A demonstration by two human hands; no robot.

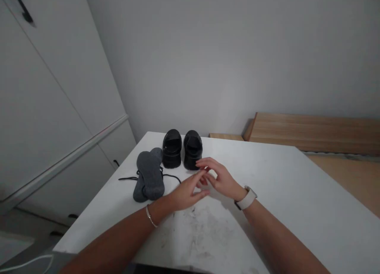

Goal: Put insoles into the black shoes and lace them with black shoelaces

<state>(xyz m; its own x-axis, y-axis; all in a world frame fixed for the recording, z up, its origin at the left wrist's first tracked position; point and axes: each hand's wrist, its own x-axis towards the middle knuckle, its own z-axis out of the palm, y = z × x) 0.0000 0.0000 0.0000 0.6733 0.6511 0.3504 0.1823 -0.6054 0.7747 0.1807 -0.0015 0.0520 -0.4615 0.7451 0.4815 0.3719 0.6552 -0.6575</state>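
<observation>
The left hand [185,193] and the right hand [225,181] meet above the middle of the white tabletop [261,167], their fingers overlapping in view; whether they actually touch, I cannot tell. The grip of each is released, fingers loosely bent. Two black shoes [172,149] stand side by side at the far edge, slightly apart, and the right hand's fingertips come in front of the heel of the right-hand one. To their left, just left of the left hand, lies a grey pair of footwear [150,175], soles up, one piece crossed over the other, with black laces [127,178] trailing out left and right. Dark smudges [208,230] mark the near surface. A silver bracelet [150,216] circles the left wrist, a pale-banded watch [247,198] the right.
</observation>
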